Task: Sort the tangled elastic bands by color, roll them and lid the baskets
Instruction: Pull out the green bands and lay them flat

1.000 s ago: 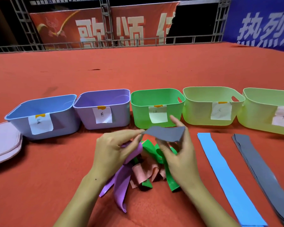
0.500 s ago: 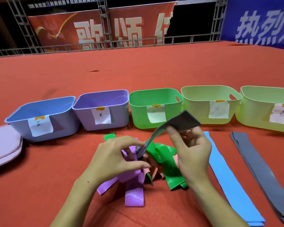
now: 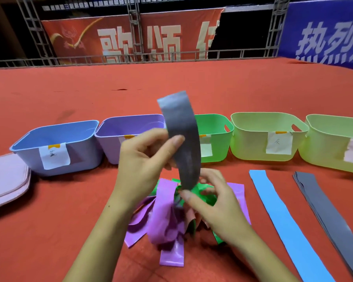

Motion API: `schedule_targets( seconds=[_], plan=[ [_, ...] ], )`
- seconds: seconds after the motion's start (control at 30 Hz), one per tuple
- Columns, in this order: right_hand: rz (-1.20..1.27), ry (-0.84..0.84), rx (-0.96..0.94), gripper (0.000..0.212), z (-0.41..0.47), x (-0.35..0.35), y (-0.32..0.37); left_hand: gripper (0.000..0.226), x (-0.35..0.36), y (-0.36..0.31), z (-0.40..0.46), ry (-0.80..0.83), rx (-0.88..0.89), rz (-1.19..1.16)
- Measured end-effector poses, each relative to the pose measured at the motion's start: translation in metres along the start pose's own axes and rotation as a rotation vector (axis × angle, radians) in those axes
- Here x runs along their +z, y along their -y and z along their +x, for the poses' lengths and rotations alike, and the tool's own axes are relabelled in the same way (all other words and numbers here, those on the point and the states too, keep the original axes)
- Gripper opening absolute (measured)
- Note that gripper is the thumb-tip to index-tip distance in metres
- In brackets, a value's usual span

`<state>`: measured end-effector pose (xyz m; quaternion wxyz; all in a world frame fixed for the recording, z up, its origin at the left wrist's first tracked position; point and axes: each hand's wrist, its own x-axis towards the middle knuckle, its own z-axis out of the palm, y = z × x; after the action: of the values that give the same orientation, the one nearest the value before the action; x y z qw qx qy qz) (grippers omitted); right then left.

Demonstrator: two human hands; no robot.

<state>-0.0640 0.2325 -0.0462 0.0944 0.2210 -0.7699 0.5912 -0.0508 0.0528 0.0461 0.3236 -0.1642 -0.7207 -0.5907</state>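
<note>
Left hand (image 3: pixel 145 165): raised above the tangle, thumb and fingers pinching a grey band (image 3: pixel 181 137) that stands upright in front of the purple and green baskets, upper end curling over.

Right hand (image 3: pixel 210 200): lower, over the tangled pile (image 3: pixel 167 218) of purple, green and pink bands on the red cloth (image 3: pixel 69 220); fingers curled at the bottom end of the grey band where it meets the tangle. Exact grip not discernible, as the band end is hidden among the other bands.

Behind the pile, in a row from left to right, all unlidded, each with a paper label:
- blue basket (image 3: pixel 55 147)
- purple basket (image 3: pixel 128 131)
- green basket (image 3: pixel 214 137)
- two pale yellow-green baskets (image 3: pixel 267 137), the last cut off by the frame edge.

Right of the pile: blue band (image 3: pixel 281 218) lying flat; beside it, apart, a flat stack of grey bands (image 3: pixel 326 216).

Far left: stacked pink lids (image 3: pixel 6 180) beside the blue basket.
</note>
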Motion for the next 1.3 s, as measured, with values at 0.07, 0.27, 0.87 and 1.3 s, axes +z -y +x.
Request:
schedule_targets(
  seconds=[0.07,0.27,0.87,1.3],
  plan=[
    [-0.036,0.065,0.037,0.042,-0.003,0.005,-0.003,0.015,-0.005,-0.002,0.004,-0.11,-0.02,-0.096],
    [0.07,0.06,0.073,0.013,-0.003,0.0,0.003,0.031,-0.023,0.003,0.01,-0.312,-0.137,-0.258],
    [-0.008,0.181,0.136,0.047,-0.037,-0.08,0.003,0.003,-0.01,0.038,0.026,-0.439,-0.383,-0.14],
    [-0.073,0.058,0.271,0.055,-0.118,-0.241,-0.025,0.011,0.221,0.034,0.055,0.081,-0.52,-0.029]
  ],
)
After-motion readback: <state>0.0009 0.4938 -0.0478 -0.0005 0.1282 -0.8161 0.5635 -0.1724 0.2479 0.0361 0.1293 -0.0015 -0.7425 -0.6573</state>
